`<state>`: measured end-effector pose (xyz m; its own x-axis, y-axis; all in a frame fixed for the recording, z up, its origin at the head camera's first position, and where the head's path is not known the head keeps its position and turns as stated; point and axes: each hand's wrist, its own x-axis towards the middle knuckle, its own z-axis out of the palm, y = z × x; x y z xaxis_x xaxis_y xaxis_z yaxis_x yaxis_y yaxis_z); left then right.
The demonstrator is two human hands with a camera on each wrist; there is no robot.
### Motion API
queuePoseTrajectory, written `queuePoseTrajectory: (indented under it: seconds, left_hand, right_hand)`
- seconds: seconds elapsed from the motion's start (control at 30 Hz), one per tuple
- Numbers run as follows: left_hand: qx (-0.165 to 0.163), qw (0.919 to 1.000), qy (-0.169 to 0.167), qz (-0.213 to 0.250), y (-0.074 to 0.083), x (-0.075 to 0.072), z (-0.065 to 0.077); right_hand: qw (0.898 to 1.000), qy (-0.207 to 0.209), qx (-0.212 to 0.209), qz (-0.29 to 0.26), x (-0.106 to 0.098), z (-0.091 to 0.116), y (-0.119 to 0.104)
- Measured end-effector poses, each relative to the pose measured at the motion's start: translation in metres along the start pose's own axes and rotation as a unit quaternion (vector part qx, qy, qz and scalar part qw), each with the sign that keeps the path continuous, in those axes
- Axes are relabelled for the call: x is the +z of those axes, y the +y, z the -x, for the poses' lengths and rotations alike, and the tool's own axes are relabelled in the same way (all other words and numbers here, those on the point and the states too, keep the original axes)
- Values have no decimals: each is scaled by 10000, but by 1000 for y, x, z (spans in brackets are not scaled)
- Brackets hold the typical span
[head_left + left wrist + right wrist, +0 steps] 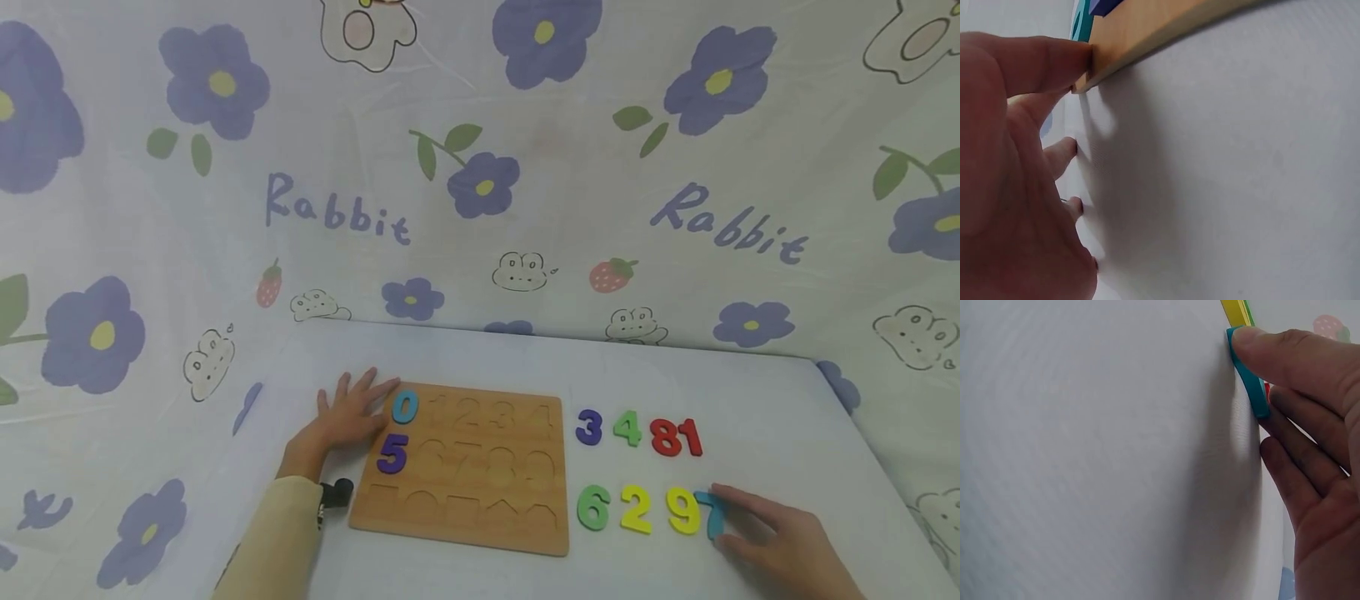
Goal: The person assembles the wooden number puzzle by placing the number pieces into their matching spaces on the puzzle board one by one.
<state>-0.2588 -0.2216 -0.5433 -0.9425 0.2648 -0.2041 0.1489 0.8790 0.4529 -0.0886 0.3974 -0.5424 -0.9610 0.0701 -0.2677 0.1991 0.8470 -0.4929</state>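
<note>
A wooden number board [457,475] with shaped recesses lies on the white table. A blue 0 [405,407] sits at its upper left, above a purple 5 [392,455]. My left hand [351,419] rests by the upper left corner, fingers spread; in the left wrist view the thumb [1054,62] touches the board's edge. To the board's right, my right hand [780,537] pinches a blue 7 [714,515] between thumb and fingers. The 7 is beside a yellow 9 [683,511]; in the right wrist view the blue 7 [1249,375] is seen edge-on.
Right of the board, a purple 3 [588,427], green 4 [627,428], red 8 [665,437] and red 1 [690,437] form an upper row. Below them lie a green 6 [593,507] and yellow 2 [636,509]. A flowered cloth [525,233] hangs behind the table.
</note>
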Motion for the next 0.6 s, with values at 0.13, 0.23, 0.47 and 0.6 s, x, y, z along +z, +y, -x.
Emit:
queuePoseTrajectory:
  seconds: [0.13, 0.23, 0.47, 0.6]
  left_hand:
    - [2, 9999, 45, -107, 1, 1, 1]
    - [3, 9999, 72, -109, 1, 1, 1]
    - [67, 9999, 68, 38, 0, 1, 2]
    - [105, 9998, 39, 134, -2, 1, 3]
  right_hand:
    - [9992, 272, -241, 139, 3, 3, 1]
    - [9979, 472, -392, 217, 5, 4, 1]
    - [9963, 658, -456, 301, 9, 3, 3]
    - [9940, 838, -601, 377, 11, 3, 3]
